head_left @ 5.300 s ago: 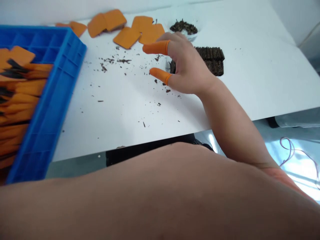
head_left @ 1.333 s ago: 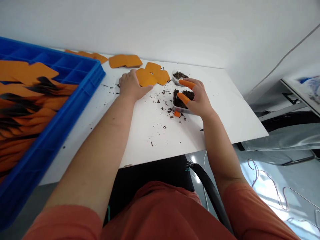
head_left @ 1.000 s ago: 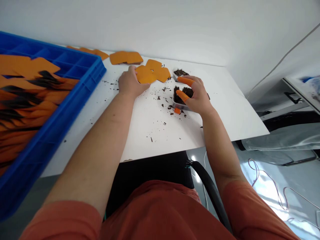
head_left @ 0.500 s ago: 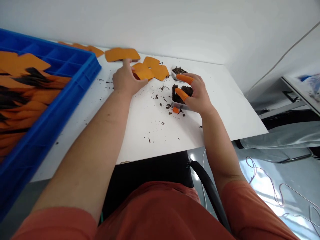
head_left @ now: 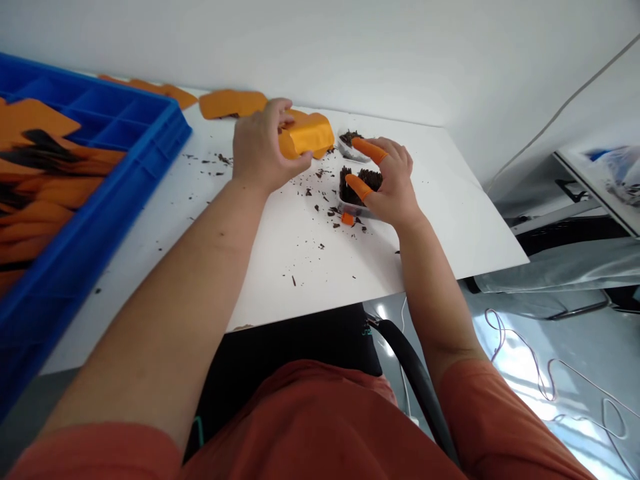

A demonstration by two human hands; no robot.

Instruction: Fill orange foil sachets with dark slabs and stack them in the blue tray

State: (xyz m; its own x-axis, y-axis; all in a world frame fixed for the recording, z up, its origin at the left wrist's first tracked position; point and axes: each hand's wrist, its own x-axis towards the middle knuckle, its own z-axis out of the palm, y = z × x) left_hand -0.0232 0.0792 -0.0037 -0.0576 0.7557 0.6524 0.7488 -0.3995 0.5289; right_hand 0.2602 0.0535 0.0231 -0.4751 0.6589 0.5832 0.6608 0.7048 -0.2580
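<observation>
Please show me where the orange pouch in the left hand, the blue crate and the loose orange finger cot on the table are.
orange pouch point(head_left: 307, 135), head view, middle of its shiny front face.
blue crate point(head_left: 107, 200), head view, its near side wall.
loose orange finger cot point(head_left: 347, 219), head view, its middle, on the table.

The left hand point(head_left: 260, 157) is curling its fingers shut in a grip, arm stretched forward. The right hand point(head_left: 387, 183) is resting half-curled, capped fingertips point(head_left: 367, 150) extended.
</observation>
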